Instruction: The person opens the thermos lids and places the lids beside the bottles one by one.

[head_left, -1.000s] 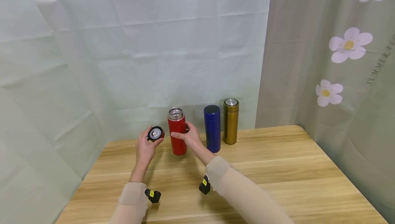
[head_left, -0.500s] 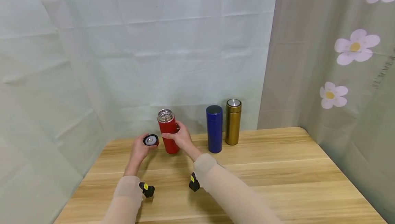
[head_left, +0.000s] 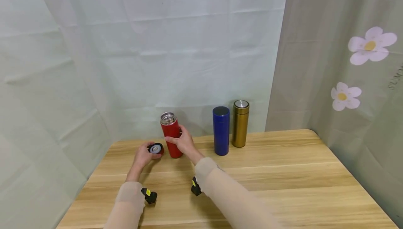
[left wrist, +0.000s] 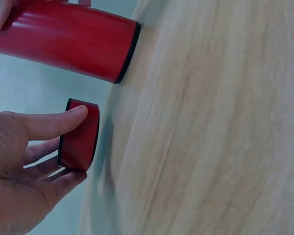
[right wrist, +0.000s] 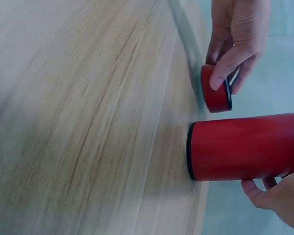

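Note:
A red thermos flask (head_left: 171,138) stands lidless near the table's back edge, its steel mouth showing in the head view. My right hand (head_left: 185,143) grips the flask's body from the right, thumb across the front. Just left of it, my left hand (head_left: 143,156) pinches the flask's red lid (left wrist: 79,138) between thumb and fingers. The lid's pale inner side faces up, and it is held low, close over the tabletop in the left wrist view. In the right wrist view the lid sits beside the flask's black-edged base (right wrist: 191,152).
A blue flask (head_left: 221,131) and a gold flask (head_left: 240,124) stand capped to the right of the red one. The wooden table (head_left: 283,173) backs onto a pale hanging curtain (head_left: 195,47). Flowers are printed on the right-hand curtain (head_left: 302,64).
The red flask and right hand have shifted left relative to the blue flask. My left hand has lowered the lid toward the tabletop, left of the flask. The head view has turned slightly.

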`<state>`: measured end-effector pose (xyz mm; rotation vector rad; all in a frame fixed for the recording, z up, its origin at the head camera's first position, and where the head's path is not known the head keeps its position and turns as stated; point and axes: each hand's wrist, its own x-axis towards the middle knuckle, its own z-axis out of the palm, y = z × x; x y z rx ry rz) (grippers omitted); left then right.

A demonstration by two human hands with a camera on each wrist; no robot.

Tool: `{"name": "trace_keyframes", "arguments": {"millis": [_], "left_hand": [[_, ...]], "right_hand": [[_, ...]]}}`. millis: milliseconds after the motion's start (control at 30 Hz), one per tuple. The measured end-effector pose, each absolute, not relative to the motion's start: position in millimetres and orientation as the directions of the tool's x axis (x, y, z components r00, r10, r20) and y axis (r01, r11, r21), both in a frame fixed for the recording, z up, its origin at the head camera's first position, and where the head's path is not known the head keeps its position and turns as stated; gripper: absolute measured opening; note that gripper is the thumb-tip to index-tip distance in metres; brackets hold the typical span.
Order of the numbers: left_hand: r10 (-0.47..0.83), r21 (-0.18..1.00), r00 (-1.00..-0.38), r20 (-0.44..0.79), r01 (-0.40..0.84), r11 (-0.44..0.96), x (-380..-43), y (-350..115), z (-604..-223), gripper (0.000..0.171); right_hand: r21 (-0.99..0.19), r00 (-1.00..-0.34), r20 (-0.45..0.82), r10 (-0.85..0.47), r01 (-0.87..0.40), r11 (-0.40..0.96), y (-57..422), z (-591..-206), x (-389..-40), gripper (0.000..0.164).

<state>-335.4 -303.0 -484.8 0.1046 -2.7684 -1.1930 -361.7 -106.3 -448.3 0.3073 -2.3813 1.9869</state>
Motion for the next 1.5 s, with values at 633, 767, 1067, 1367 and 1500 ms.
{"name": "trace_keyframes", "arguments": {"millis": [633,767,1067,1367,1500], "left_hand": [[-0.114,0.789,-0.984,0.140,0.041,0.613,-334,-291,-474,0.083],[-0.149,0.789,-0.963,0.224,0.090,0.607,-330,-289,-464,0.074],[-0.245,0.783,-0.877,0.414,0.207,0.586,-321,-284,-450,0.053],[-0.263,0.729,-0.764,0.590,0.362,0.581,-307,-272,-424,0.044],[-0.272,0.700,-0.713,0.646,0.411,0.584,-305,-261,-415,0.042]], "right_hand": [[-0.970,-0.972,0.112,-0.208,-0.152,0.188,-84,-443,-358,0.086],[-0.962,-0.969,0.112,-0.220,-0.161,0.222,-73,-436,-353,0.085],[-0.934,-0.944,0.194,-0.266,-0.260,0.246,-53,-416,-337,0.078],[-0.904,-0.904,0.302,-0.303,-0.373,0.211,-31,-403,-323,0.071],[-0.891,-0.888,0.332,-0.319,-0.406,0.202,-23,-400,-319,0.068]]}}
